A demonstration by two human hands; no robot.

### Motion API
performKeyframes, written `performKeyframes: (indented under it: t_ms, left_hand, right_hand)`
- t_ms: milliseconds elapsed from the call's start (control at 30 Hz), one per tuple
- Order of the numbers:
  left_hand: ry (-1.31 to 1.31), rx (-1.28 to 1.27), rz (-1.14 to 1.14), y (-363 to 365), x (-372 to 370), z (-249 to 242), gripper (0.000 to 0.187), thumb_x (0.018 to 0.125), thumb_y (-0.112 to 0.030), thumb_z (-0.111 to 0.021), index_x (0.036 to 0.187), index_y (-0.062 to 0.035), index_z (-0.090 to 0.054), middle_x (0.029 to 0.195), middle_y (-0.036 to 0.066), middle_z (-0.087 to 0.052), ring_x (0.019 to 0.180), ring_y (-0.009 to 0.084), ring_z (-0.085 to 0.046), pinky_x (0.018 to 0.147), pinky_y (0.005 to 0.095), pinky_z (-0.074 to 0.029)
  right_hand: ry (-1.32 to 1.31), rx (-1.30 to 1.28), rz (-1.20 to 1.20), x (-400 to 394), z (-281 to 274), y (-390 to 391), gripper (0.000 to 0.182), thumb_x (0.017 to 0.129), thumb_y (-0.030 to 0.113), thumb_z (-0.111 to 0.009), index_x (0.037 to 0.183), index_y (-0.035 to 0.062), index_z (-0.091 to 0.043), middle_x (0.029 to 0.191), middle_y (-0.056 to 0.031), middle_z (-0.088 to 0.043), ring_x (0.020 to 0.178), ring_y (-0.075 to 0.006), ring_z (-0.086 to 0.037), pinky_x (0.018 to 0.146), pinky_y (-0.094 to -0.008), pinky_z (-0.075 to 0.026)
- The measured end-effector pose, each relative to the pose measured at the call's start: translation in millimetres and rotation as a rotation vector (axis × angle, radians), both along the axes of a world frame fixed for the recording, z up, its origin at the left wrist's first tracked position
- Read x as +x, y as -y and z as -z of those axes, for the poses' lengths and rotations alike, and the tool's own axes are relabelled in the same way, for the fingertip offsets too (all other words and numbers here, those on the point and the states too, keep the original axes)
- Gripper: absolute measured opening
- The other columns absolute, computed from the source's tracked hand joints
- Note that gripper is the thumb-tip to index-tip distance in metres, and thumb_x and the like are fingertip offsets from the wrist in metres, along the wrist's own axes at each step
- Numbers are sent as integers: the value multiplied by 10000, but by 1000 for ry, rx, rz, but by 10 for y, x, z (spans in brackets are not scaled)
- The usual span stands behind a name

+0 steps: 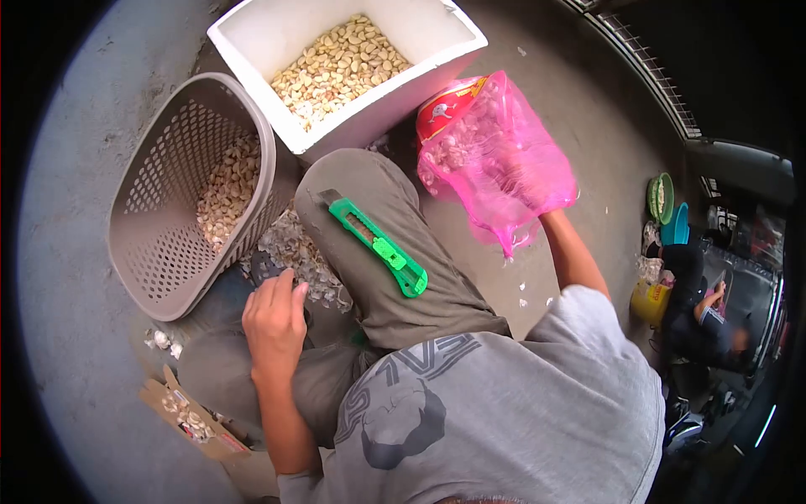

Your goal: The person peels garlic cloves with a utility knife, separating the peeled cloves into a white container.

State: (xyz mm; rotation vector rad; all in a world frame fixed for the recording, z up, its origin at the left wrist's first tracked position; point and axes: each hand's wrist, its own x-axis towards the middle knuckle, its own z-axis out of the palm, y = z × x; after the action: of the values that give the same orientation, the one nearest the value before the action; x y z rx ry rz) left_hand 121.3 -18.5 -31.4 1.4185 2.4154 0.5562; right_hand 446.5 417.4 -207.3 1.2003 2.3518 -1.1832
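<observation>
A pink mesh bag (pixel 504 160) with a red label holds garlic, and my right hand (pixel 525 172) is inside it, seen only dimly through the mesh; its fingers are hidden. Near my bent knee, my left hand (pixel 275 315) hovers with its fingers bent close together and nothing visible in them. A green box cutter (pixel 378 244) lies across my thigh, its short blade towards the knee. Beyond the knee stands a white foam box (pixel 378 105) of peeled cloves (pixel 344 67). To the left is a tilted grey-brown perforated basket (pixel 168 193) with unpeeled cloves (pixel 231 189).
Garlic skins (pixel 298 252) lie between basket and leg. A cardboard box (pixel 172 412) with garlic pieces sits at lower left, near loose bulbs (pixel 162 341). At far right, a person (pixel 705 323) is beside a yellow bucket (pixel 649 302) and a green basket (pixel 660 197).
</observation>
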Motion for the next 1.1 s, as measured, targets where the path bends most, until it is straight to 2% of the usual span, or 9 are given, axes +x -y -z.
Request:
performKeyframes:
  t_ms: [100, 200, 300, 500, 600, 767, 867, 967, 1100]
  left_hand:
    - [100, 344, -61, -230, 203, -432, 227, 855, -33, -789, 1047, 25, -682, 827, 139, -646, 697, 317, -627, 625, 431, -502]
    - [107, 477, 322, -838, 613, -743, 364, 837, -205, -835, 1074, 27, -685, 880, 119, -659, 754, 291, -646, 667, 403, -513]
    - [160, 370, 570, -1549, 1182, -709, 712, 821, -338, -823, 1362, 34, -547, 1104, 184, -614, 917, 341, -649, 750, 428, -547]
    - [-146, 386, 426, -2759, 1378, -222, 323, 841, -83, -708, 1126, -17, -572, 989, 183, -574, 885, 378, -692, 708, 448, -619]
    - [-218, 454, 348, -2858, 939, -141, 211, 837, -45, -679, 1025, -10, -590, 965, 191, -609, 833, 393, -691, 721, 471, -586]
    - [-19, 563, 314, -2860, 750, -196, 121, 842, -2, -621, 952, 7, -571, 901, 201, -625, 805, 392, -663, 718, 485, -529]
    - [254, 578, 224, -2874, 1042, -169, 173, 835, 6, -609, 999, 22, -557, 829, 156, -616, 735, 320, -651, 673, 443, -513]
    - [705, 519, 55, -2863, 1257, -99, 300, 841, -36, -630, 1128, 47, -591, 854, 84, -620, 732, 192, -626, 662, 350, -517]
    - [755, 151, -13, -3157, 1180, 146, 241, 904, -87, -694, 1098, 54, -719, 848, 60, -696, 695, 100, -605, 631, 266, -494]
  right_hand:
    - [-125, -109, 125, 504, -366, 378, 548, 959, 139, -686, 1471, 40, -518, 1365, -195, -640, 1131, -308, -685, 959, -420, -539]
    - [-229, 90, 344, 570, -986, 777, 582, 947, 129, -704, 1487, 50, -502, 1402, -191, -612, 1151, -327, -672, 987, -434, -524]
    - [-385, 554, 173, 182, -1739, 976, 650, 914, 94, -726, 1514, 87, -479, 1362, -178, -608, 1113, -354, -656, 981, -452, -504]
    - [-586, 849, -109, -280, -2143, 832, 585, 877, 43, -727, 1431, 89, -544, 1191, -160, -641, 1058, -317, -641, 913, -438, -475]
    - [-614, 737, 195, -19, -1931, 770, 509, 883, 76, -767, 1365, 48, -603, 1117, -131, -640, 1052, -313, -613, 922, -401, -489]
    - [-609, 446, 469, 106, -926, 726, 1226, 642, 422, -948, 1602, 52, -282, 1518, -217, -395, 1384, -311, -415, 1079, -443, -433]
    - [-644, 722, 436, -379, -688, 777, 996, 724, 365, -919, 1526, 36, -430, 1458, -198, -521, 1328, -311, -526, 1037, -426, -492]
    - [-1038, -127, 777, -661, 226, 366, 613, 811, 235, -841, 1334, 22, -602, 1197, -155, -676, 1157, -316, -658, 989, -464, -542]
    - [-1345, -521, 1214, -668, -227, -640, 189, 944, 103, -659, 1113, 30, -699, 956, -79, -724, 852, -223, -720, 764, -373, -601]
